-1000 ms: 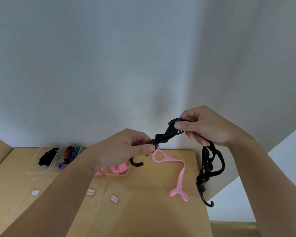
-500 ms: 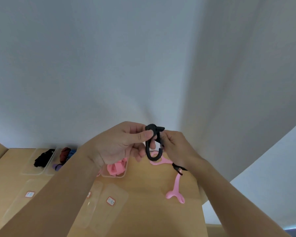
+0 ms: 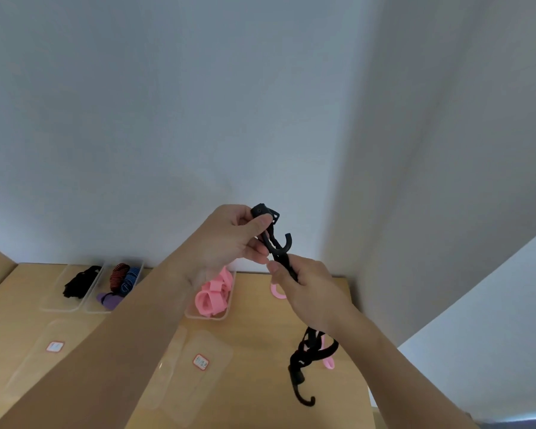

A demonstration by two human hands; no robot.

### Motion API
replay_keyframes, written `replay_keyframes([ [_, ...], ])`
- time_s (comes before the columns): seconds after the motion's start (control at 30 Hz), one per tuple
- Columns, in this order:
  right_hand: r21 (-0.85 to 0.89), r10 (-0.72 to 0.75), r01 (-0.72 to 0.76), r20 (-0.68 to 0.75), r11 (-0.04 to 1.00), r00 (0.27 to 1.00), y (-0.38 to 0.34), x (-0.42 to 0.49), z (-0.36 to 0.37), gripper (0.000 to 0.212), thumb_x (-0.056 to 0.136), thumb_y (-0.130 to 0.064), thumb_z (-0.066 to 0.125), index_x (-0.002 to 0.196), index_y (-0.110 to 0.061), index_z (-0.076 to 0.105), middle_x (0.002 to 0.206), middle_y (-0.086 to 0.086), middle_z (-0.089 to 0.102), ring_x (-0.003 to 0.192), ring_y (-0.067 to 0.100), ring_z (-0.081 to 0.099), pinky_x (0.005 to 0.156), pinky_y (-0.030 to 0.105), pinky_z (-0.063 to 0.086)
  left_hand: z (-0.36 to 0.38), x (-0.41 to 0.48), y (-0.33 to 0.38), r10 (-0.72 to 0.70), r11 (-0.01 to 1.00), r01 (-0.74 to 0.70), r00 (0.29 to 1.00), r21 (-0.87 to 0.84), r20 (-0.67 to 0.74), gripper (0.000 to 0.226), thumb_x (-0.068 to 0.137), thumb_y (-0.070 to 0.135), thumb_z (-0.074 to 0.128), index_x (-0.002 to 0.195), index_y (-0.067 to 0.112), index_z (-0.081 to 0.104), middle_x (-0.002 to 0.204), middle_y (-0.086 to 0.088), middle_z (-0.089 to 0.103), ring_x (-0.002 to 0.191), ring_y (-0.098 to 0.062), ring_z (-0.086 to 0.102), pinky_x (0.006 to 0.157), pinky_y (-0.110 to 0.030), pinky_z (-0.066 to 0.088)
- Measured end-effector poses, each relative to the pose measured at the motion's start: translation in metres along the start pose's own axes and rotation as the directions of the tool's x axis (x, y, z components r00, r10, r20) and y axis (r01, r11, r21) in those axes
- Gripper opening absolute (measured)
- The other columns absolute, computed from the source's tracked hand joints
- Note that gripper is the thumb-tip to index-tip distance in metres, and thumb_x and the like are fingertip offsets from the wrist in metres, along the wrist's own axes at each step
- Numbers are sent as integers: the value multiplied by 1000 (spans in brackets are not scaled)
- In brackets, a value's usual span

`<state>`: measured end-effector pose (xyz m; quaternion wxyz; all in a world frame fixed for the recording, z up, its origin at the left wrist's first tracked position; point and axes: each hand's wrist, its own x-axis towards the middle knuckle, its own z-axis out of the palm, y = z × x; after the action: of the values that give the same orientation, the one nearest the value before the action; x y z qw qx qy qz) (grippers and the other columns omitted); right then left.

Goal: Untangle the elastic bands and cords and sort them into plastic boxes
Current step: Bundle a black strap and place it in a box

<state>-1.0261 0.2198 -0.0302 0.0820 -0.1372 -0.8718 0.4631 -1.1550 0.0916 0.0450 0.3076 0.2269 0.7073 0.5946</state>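
Note:
A black hooked cord (image 3: 313, 354) hangs in the air above the wooden table (image 3: 254, 382). My left hand (image 3: 226, 243) pinches its upper buckle end, where one black hook curls out to the right. My right hand (image 3: 307, 289) grips the strap just below that hook. The rest of the cord dangles under my right wrist and ends in a second hook near the table. A pink band (image 3: 276, 292) lies on the table, mostly hidden behind my right hand and the cord.
Three clear plastic boxes stand at the back: one with a black cord (image 3: 78, 283), one with striped and purple bands (image 3: 121, 283), one with pink bands (image 3: 214, 295). Clear lids with labels (image 3: 198, 360) lie in front. The table's right edge is close to the dangling hook.
My right hand has slid down the black cord from the buckle, so the lower part and its hook hang free again. Both hands have stayed raised above the table.

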Motion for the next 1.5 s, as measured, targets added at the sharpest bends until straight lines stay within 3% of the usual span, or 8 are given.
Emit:
replay_keyframes([
  [0.13,-239,26,-10,65,971,998,-7,-6,-5,29,103,-44,40,89,-20,51,71,0,59,56,19,46,54,39,41,2,3,-8,-15,997,20,997,74,-78,23,102,18,62,93,-4,62,81,-14,72,60,-21,69,60,-34,60],
  [0.33,-558,69,22,143,830,987,-20,-14,-13,31,105,-46,38,95,-19,49,77,0,54,67,20,50,50,32,26,9,6,-20,2,988,24,986,155,-165,25,100,20,65,93,-3,60,82,-16,72,59,-23,71,57,-35,60],
  [0.57,-570,193,-66,165,819,967,-41,-13,-31,50,99,-51,55,66,-17,37,62,0,41,50,15,37,47,30,24,20,5,-33,69,976,-19,972,218,-224,21,97,24,68,91,5,62,72,-1,72,61,-23,75,58,-36,63],
  [0.73,-636,144,1,177,772,973,-56,-18,-45,53,96,-54,58,63,-19,37,60,-2,39,50,13,35,48,29,23,23,0,-37,187,916,-62,941,397,-283,20,96,30,68,87,15,59,81,0,70,57,-12,71,52,-22,53],
  [1.03,-408,-41,188,343,893,939,-67,-5,-93,17,92,-41,71,79,-30,74,64,-7,62,54,8,50,50,20,34,37,-20,-35,242,760,-191,970,622,2,23,98,29,63,79,30,50,73,11,64,49,-3,59,49,-18,41],
  [1.13,-280,-66,175,357,944,932,-62,2,-105,12,91,-40,73,87,-29,77,76,-3,71,68,17,62,63,37,49,41,-25,-35,192,798,-202,978,568,79,12,100,28,58,89,24,54,86,6,67,47,-13,63,46,-21,46],
  [1.33,-106,-122,164,322,981,939,-55,7,-115,19,95,-34,70,80,-23,76,71,1,68,69,38,54,61,41,38,40,-25,-27,134,889,-158,987,431,86,16,96,37,59,86,25,56,79,14,67,46,-15,62,48,-25,50],
  [1.5,57,-135,123,362,991,922,-52,-1,-120,17,98,-24,66,80,-23,69,74,-3,74,53,20,52,53,32,43,35,-20,-19,85,974,-67,994,215,-75,18,101,23,62,91,7,60,70,-3,68,53,-21,65,55,-35,57],
])
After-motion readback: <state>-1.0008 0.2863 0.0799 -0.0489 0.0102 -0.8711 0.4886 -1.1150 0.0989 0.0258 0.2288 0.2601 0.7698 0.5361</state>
